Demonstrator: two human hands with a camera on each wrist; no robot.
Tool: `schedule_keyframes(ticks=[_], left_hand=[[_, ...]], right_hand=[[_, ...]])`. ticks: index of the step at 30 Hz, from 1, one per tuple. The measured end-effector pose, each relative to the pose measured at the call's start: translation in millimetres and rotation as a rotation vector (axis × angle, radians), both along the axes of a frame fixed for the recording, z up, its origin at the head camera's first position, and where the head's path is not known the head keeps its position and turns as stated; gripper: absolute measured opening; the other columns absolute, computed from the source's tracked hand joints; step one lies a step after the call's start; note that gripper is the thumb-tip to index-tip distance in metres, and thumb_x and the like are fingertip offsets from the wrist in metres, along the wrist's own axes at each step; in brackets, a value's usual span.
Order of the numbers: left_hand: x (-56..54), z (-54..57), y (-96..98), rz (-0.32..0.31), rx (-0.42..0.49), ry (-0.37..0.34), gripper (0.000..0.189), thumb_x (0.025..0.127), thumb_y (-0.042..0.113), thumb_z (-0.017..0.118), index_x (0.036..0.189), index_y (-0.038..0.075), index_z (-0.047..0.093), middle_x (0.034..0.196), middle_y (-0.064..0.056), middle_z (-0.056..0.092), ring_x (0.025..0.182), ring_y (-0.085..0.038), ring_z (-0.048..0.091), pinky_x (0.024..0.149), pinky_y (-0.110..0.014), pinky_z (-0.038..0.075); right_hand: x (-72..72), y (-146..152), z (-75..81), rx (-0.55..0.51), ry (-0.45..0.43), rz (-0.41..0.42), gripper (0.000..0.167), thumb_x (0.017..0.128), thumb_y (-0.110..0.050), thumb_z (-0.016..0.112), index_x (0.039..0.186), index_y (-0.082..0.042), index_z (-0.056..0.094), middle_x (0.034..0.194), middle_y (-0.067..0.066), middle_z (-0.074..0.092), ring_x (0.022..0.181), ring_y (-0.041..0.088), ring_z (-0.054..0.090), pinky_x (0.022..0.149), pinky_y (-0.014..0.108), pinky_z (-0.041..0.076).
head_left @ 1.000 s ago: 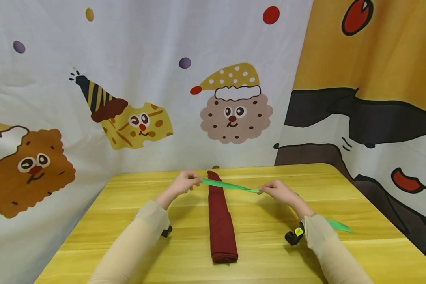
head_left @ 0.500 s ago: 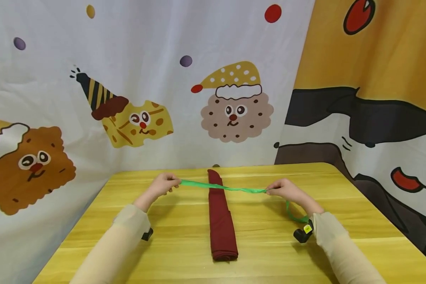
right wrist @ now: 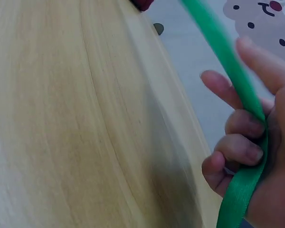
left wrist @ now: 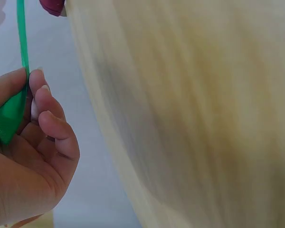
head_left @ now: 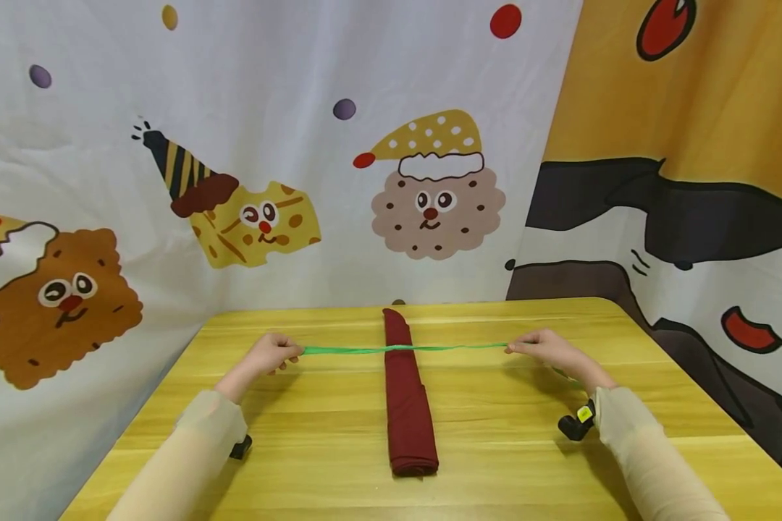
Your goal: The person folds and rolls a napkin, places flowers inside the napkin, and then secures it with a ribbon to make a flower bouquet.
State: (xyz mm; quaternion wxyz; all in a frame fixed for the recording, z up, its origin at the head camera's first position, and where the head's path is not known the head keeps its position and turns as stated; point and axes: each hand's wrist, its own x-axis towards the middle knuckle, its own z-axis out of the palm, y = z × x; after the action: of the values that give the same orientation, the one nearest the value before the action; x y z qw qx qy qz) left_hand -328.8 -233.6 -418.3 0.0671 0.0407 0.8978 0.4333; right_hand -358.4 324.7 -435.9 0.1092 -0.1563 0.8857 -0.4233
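Observation:
A green ribbon [head_left: 345,351] stretches nearly straight between the two hands. It crosses in front of the upper part of a long, folded dark red cloth [head_left: 410,427] lying lengthwise on the table. My left hand [head_left: 271,352] pinches one end between thumb and index finger; in the left wrist view a short tail of the ribbon [left wrist: 12,116] lies inside the palm. On the other side, my right hand [head_left: 550,349] holds the ribbon too. The right wrist view shows the ribbon [right wrist: 242,90] running through the palm behind curled fingers, with thumb and index finger spread apart.
Both hands are above a yellow wood-grain table [head_left: 508,449]. Behind its far edge hangs a white curtain [head_left: 267,87] printed with cartoon biscuits and cheese. A black wrist camera [head_left: 576,425] sits below the right cuff.
The hands have moved apart, left hand leftward and right hand rightward. More ribbon now spans the gap, drawn straighter and thinner. The red cloth has stayed put.

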Motion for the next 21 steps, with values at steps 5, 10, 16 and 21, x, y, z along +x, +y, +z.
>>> schedule_keyframes(ticks=[5,10,16,21], left_hand=[[1.6,-3.5,-5.1,-0.011,-0.006,0.0,0.026,0.098,0.021,0.058,0.095,-0.004,0.065,0.089,-0.015,0.063,0.065,-0.023,0.051,0.051,-0.031,0.036],[4.2,-3.6,-11.7,0.019,-0.013,-0.003,0.026,0.098,0.022,0.058,0.095,-0.004,0.064,0.089,-0.015,0.063,0.065,-0.023,0.05,0.052,-0.031,0.036],[7.2,-5.5,-23.2,0.044,-0.031,-0.02,0.027,0.098,0.023,0.058,0.093,-0.003,0.064,0.086,-0.011,0.062,0.067,-0.022,0.052,0.053,-0.031,0.037],[7.7,-2.6,-31.1,0.064,-0.039,-0.016,0.028,0.097,0.024,0.059,0.097,-0.004,0.065,0.087,-0.011,0.063,0.069,-0.024,0.054,0.053,-0.032,0.04]], right_hand=[[0.3,4.9,-0.1,-0.07,-0.058,-0.007,0.046,0.098,-0.036,0.058,0.12,0.004,0.064,0.076,0.001,0.047,0.062,0.021,0.034,0.075,0.04,0.04],[-1.7,10.9,-1.8,-0.099,-0.036,-0.059,0.036,0.095,-0.024,0.064,0.117,0.004,0.064,0.083,-0.002,0.056,0.075,0.022,0.05,0.074,0.041,0.044],[0.3,17.7,0.7,-0.083,0.028,-0.039,0.017,0.093,-0.008,0.062,0.102,0.004,0.066,0.098,0.013,0.063,0.085,0.025,0.055,0.072,0.034,0.047],[2.0,17.6,1.5,-0.039,0.116,-0.038,0.007,0.092,-0.001,0.056,0.094,0.005,0.06,0.084,0.01,0.056,0.07,0.019,0.045,0.061,0.029,0.04]])
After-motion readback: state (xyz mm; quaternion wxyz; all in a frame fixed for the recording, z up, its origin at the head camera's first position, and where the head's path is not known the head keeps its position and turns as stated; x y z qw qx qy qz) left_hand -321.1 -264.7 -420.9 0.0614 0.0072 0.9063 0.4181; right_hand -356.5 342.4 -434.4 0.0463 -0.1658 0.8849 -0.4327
